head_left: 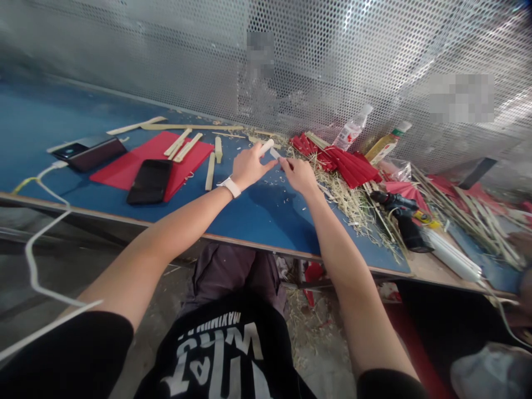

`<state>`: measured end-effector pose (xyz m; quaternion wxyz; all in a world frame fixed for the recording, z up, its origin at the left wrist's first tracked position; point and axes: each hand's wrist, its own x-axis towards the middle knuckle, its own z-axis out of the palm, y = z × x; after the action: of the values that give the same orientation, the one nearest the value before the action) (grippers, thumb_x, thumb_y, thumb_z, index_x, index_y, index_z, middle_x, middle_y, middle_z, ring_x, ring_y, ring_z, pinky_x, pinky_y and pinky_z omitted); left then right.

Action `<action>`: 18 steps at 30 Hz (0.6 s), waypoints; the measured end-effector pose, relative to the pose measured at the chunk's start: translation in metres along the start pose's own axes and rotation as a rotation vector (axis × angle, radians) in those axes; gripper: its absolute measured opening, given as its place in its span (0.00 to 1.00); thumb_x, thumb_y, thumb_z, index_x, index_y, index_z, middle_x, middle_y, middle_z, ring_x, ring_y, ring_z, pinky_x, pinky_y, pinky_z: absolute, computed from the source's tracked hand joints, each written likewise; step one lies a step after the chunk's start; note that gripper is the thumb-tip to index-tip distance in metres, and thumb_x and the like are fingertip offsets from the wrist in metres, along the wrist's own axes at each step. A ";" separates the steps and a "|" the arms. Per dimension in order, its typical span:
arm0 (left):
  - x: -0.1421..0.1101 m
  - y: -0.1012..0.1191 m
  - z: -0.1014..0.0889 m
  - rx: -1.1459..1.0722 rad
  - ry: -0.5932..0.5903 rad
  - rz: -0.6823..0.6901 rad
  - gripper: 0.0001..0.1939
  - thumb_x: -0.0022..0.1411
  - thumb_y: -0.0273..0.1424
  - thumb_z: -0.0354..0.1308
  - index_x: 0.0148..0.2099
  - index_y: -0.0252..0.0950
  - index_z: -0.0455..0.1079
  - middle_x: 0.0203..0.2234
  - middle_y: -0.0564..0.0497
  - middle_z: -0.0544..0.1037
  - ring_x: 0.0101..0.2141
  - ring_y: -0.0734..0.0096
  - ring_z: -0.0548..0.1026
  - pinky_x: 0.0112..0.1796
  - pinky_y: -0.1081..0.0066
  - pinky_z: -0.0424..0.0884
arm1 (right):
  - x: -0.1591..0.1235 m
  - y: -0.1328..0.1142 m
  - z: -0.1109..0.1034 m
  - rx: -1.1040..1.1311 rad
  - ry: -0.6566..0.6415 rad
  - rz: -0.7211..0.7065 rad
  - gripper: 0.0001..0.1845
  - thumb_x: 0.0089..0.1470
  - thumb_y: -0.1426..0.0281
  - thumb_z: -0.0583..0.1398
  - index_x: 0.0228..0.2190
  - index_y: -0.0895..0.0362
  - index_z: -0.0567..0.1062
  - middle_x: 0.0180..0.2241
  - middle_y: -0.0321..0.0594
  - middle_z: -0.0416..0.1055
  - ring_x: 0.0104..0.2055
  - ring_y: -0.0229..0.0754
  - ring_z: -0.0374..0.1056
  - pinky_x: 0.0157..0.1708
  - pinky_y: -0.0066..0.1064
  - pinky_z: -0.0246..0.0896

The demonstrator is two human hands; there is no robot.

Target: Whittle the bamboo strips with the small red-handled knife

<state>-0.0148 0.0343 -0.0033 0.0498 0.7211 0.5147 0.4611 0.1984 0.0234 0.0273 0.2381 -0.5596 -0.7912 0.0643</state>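
My left hand (248,167), a white watch on its wrist, is closed around a short pale bamboo strip (266,147) above the blue table (266,221). Opposite it, my right hand (300,176) pinches a small flat grey piece (275,153) that looks like a knife blade; its handle is hidden by my fingers. The blade's tip lies close to the strip, and I cannot tell if they touch. Left of my hands lie more bamboo strips (210,172), some on a red folder-like sheet (124,160) beside a black phone (149,181).
Thin shavings (341,194) are heaped on the right, with folded red fans (353,166), two bottles (352,128) and a cordless drill (405,219). Another phone (95,152) with a white cable (31,255) stands at left. A perforated metal panel (199,66) borders the table's back.
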 end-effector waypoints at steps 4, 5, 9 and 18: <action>-0.001 -0.001 0.002 0.009 0.000 -0.005 0.24 0.72 0.53 0.71 0.57 0.42 0.77 0.36 0.42 0.87 0.44 0.47 0.85 0.41 0.59 0.76 | 0.000 -0.001 0.002 -0.004 0.022 0.020 0.29 0.84 0.53 0.54 0.36 0.52 0.84 0.38 0.50 0.84 0.43 0.54 0.79 0.41 0.39 0.60; -0.001 -0.001 0.003 0.010 0.002 -0.006 0.24 0.71 0.53 0.71 0.57 0.42 0.77 0.36 0.42 0.87 0.44 0.47 0.85 0.41 0.59 0.76 | 0.000 -0.002 0.003 -0.003 0.027 0.026 0.29 0.84 0.52 0.54 0.36 0.52 0.84 0.37 0.50 0.84 0.42 0.54 0.79 0.41 0.39 0.60; -0.001 -0.003 0.006 0.034 0.000 -0.030 0.24 0.69 0.52 0.74 0.55 0.42 0.76 0.36 0.41 0.86 0.44 0.46 0.85 0.41 0.59 0.76 | 0.000 -0.004 0.004 -0.003 0.036 0.033 0.30 0.84 0.51 0.55 0.34 0.52 0.84 0.37 0.50 0.84 0.41 0.53 0.78 0.40 0.38 0.58; -0.001 -0.002 0.005 0.032 0.011 -0.019 0.25 0.69 0.53 0.74 0.55 0.42 0.75 0.39 0.40 0.88 0.45 0.45 0.86 0.41 0.59 0.76 | -0.001 -0.006 0.000 -0.014 0.033 0.031 0.31 0.83 0.50 0.55 0.33 0.52 0.83 0.36 0.50 0.84 0.41 0.54 0.78 0.39 0.39 0.59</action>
<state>-0.0129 0.0364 -0.0077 0.0397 0.7145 0.5290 0.4560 0.1936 0.0205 0.0286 0.2462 -0.5745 -0.7788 0.0532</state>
